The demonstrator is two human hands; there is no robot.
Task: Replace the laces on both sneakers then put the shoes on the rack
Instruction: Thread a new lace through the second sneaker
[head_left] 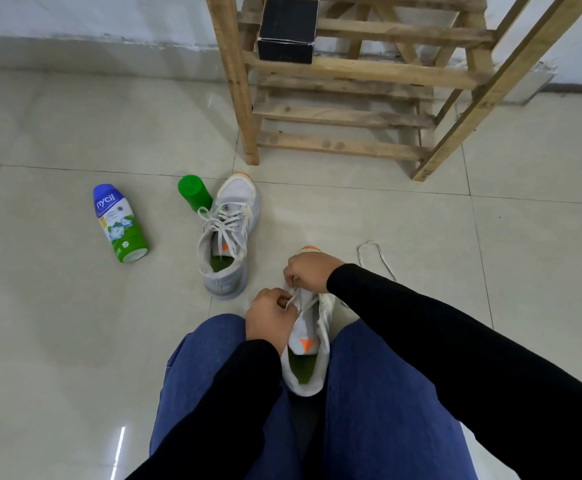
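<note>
Two ends of a lace (302,304) are pinched, one in the left hand (271,318) and one in the right hand (309,270), just above the sneaker (304,386) lying under the fingers; lacing is judged under way, and the ends must next be crossed and threaded further up.

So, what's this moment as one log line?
step: lacing near sneaker | left hand: pinches lace | right hand: pinches lace | other sneaker: laced | loose lace: on floor

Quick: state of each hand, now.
Left hand: pinching the white lace of the near sneaker.
Right hand: pinching the same lace.
</note>
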